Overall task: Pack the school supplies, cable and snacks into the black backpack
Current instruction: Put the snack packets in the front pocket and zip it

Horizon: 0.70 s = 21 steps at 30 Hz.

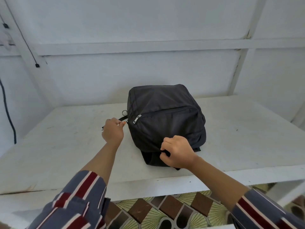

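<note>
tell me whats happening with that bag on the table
A person in striped sleeves is handling a black fabric backpack that lies on a white painted table. The left hand pinches the bag's left edge, apparently at a zip pull. The right hand grips the fabric at the near edge. The silver zip pull of the front pocket hangs untouched, and that zip looks closed.

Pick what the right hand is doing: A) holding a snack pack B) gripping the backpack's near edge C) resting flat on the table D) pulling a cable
B: the right hand curls its fingers round black fabric at the near edge of the backpack; the left hand pinches a zipper pull.
</note>
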Tool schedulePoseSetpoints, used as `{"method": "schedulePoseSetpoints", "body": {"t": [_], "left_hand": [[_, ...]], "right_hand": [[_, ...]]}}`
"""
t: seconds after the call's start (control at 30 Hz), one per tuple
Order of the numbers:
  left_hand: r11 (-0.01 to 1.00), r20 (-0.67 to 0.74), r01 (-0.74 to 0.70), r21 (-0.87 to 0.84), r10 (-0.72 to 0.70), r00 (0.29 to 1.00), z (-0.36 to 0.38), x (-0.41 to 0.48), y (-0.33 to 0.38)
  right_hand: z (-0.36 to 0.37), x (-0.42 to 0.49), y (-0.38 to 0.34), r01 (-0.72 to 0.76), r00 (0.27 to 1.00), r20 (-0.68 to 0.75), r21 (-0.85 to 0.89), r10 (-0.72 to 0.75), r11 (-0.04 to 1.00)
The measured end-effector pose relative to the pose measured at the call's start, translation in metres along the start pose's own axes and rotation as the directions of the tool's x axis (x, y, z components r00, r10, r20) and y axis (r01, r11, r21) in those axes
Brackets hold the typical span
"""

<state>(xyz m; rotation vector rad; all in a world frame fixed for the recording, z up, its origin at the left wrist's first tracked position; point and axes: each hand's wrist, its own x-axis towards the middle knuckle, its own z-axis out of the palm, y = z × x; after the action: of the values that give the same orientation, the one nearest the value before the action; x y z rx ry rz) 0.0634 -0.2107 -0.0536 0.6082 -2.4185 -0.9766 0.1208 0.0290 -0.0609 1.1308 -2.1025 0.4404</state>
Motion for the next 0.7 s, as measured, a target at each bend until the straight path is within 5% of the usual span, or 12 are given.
{"method": "schedulePoseSetpoints", "body": {"t": [0.43,0.57,0.7], "left_hand": [[0.995,0.035,0.025,-0.099,-0.022,0.999,0.004,0.003,0.009],[0.955,-0.064,-0.245,-0.166,0.238,0.969,-0.001,-0.022,0.005],[0.897,0.067,-0.409,-0.168,0.424,0.903,0.003,-0.055,-0.02]], "right_hand": [[-0.007,-0.001,0.007,0.012,0.993,0.116,0.045,-0.017,0.999],[-0.021,-0.003,0.014,-0.063,0.998,-0.002,0.04,0.063,0.997],[-0.037,-0.016,0.042,-0.3,0.93,-0.228,-0.018,0.288,0.954]]}}
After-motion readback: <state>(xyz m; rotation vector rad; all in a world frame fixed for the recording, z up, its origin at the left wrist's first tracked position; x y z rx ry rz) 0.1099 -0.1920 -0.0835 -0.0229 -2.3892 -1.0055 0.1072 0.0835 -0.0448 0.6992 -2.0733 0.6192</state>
